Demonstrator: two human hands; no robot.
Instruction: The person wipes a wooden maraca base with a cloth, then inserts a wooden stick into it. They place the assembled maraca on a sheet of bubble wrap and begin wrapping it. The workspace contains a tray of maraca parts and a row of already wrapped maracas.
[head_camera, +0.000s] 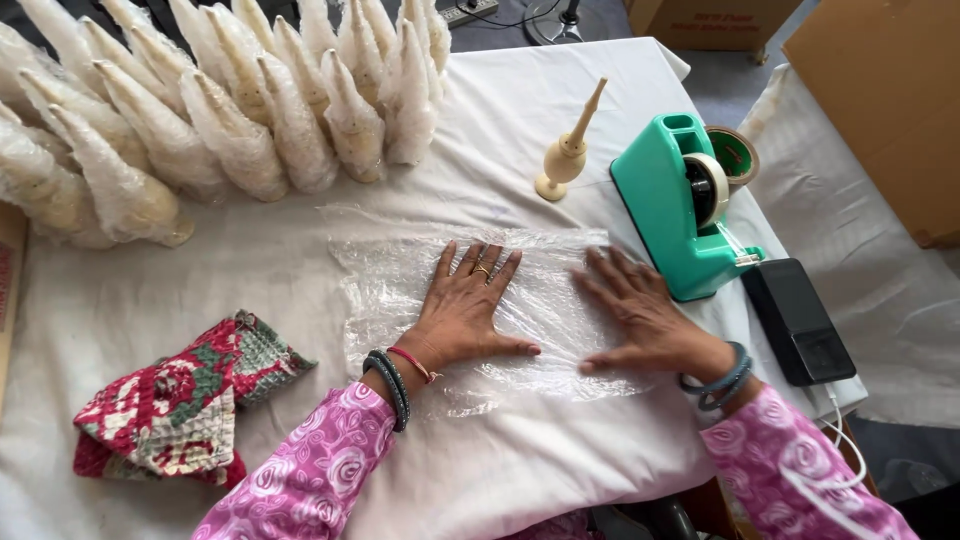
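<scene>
Pink floral sleeves (320, 470) came up from the near edge, both wrists ringed with bangles, and ended in two hands laid flat on a sheet of clear bubble wrap (400, 270). Left hand (465, 310) lay with fingers spread and palm down near the middle of the sheet, a ring on one finger; right hand (640, 320) lay just beside it, also spread and flat, on the sheet's right part. Neither pinched or held anything. The bubble wrap lay directly under both palms on the white cloth (240, 270) covering the table, and looked slightly rumpled at its far and left edges.

Judged from this pose, the step in hand was smoothing the sheet flat on the table.

Beyond the fingertips and apart from the sheet stood a cream-coloured turned wooden piece (567, 150) with a tall spire, unwrapped. Far off to the left of the left hand lay a crowd of similar cone shapes already covered in bubble wrap (200, 130). Just right of the right hand sat a teal tape dispenser (680, 210), with a black phone-like device (797, 320) near the right wrist. Left of the left forearm lay a folded red, green and white cloth (180, 400).

A further move would call for both hands to lift clear without dragging the light sheet askew.
</scene>
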